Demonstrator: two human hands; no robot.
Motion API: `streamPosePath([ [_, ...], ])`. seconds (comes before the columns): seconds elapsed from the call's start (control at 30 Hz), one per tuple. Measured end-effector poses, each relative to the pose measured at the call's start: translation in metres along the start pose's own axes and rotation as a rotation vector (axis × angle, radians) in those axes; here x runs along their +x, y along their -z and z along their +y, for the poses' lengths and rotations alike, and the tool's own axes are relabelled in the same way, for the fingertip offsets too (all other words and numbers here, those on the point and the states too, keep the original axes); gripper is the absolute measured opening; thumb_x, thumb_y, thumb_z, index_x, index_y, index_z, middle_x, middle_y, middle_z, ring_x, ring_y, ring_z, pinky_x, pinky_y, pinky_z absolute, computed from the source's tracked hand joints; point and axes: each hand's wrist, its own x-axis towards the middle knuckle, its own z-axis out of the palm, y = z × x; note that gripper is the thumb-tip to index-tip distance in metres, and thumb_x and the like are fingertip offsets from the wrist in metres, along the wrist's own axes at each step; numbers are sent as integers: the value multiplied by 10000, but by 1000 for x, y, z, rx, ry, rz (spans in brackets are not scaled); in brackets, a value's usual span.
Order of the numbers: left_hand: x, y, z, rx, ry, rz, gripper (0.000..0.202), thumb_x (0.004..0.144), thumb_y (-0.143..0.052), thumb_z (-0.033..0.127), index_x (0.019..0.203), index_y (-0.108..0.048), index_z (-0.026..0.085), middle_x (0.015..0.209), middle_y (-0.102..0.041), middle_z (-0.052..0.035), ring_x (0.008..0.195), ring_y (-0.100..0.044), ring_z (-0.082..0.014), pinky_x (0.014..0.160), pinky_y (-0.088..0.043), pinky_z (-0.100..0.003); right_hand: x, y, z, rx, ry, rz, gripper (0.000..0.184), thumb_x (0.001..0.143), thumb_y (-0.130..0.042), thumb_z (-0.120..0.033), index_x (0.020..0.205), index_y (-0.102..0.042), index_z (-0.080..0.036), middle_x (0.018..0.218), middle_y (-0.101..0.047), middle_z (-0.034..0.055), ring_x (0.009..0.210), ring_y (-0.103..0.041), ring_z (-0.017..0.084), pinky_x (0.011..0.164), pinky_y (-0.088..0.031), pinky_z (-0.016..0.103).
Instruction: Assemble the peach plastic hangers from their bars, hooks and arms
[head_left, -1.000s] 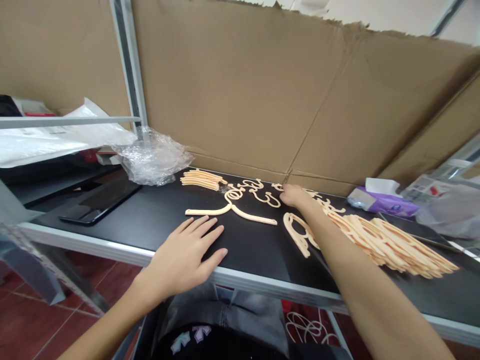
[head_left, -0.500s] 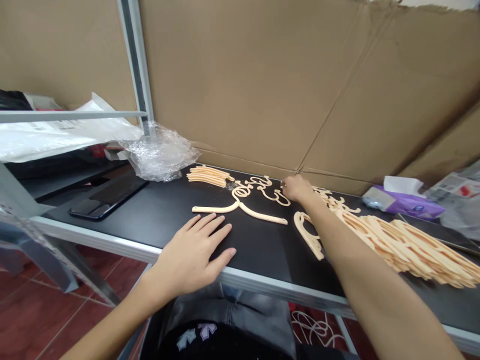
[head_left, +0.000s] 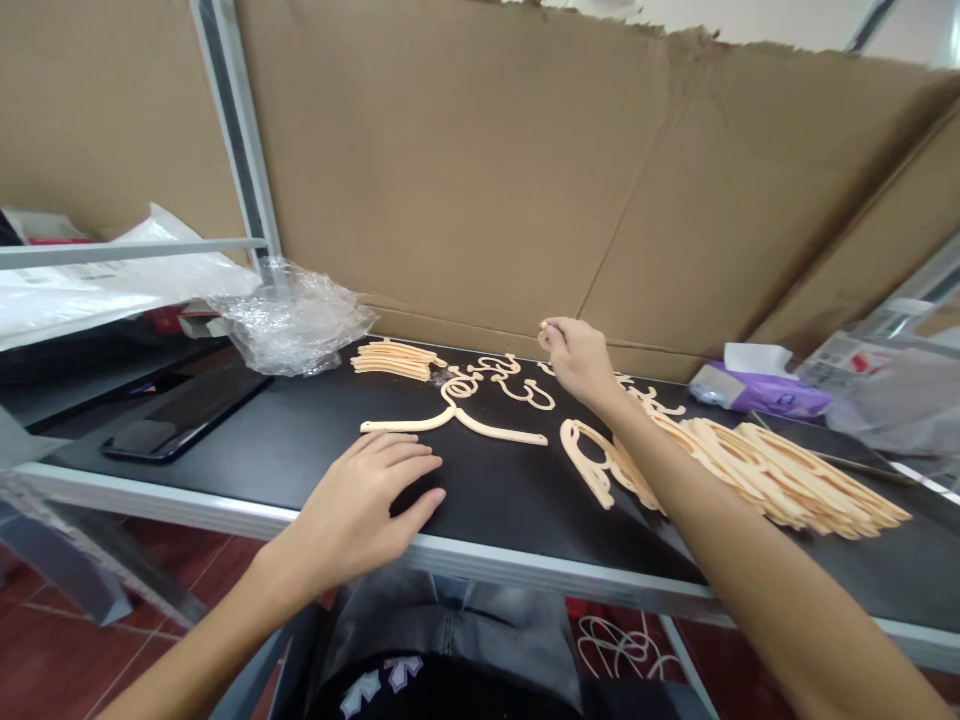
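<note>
My left hand [head_left: 360, 505] rests on the black table [head_left: 300, 440] near its front edge, fingers slightly curled and apart, holding nothing. My right hand [head_left: 576, 358] is raised a little above the far side of the table, its fingertips pinched on a small pale wooden piece [head_left: 545, 333]. Below and left of it lie curly wooden cut-outs [head_left: 517, 385] and a long curved hanger-shaped piece [head_left: 450, 420]. A large pile of similar wooden pieces [head_left: 772, 480] spreads to the right of my right forearm. A small stack of curved strips [head_left: 390, 360] sits at the back.
Crumpled clear plastic [head_left: 292, 320] lies at the back left. A dark phone [head_left: 180, 415] rests on the table's left end. A purple tissue pack [head_left: 757, 385] sits at the back right. A cardboard wall [head_left: 487, 170] stands behind the table, and a metal post [head_left: 232, 130] rises at the left.
My right hand has lifted off the table with a small wooden piece pinched in its fingers. My left hand's fingers have curled slightly but stay in place.
</note>
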Motion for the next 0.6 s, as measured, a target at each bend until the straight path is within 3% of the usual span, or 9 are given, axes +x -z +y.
streamPosePath([
  [0.1,23,7,4,-10,-87,-17,278,957,-553,345,1106,-739,204,1151,-740,-69,1116,-655,-245,1066,-471,-451,-20,9,-10,201,-66,3,410,987,-339,-278,1136,-695,-138,977,-745,100,907,-659,210,866,-456,301],
  [0.2,60,5,9,-22,-180,-133,280,952,-563,339,1121,-728,187,1127,-734,-86,1067,-668,-252,987,-514,-421,-36,15,-18,298,-51,-26,379,968,-384,-310,1078,-715,-162,909,-739,72,825,-653,198,789,-458,287],
  [0.4,128,-35,11,1,-289,-234,326,968,-533,346,1131,-710,127,1134,-714,-151,1072,-667,-290,926,-528,-414,-37,21,-22,323,-22,-85,332,949,-415,-293,991,-720,-167,810,-703,42,731,-611,167,731,-445,264],
  [0.5,138,-53,9,-42,-337,-305,283,972,-511,300,1010,-744,144,1019,-735,-115,969,-685,-251,882,-530,-364,-37,21,-19,347,-14,-121,309,951,-416,-282,971,-703,-168,790,-681,35,749,-617,166,726,-450,261],
  [0.6,134,-59,5,-73,-320,-272,246,940,-513,212,972,-749,149,992,-736,-103,935,-680,-231,872,-519,-336,-40,20,-17,459,-29,-175,312,974,-390,-305,1039,-668,-180,762,-646,11,668,-627,146,675,-467,251],
])
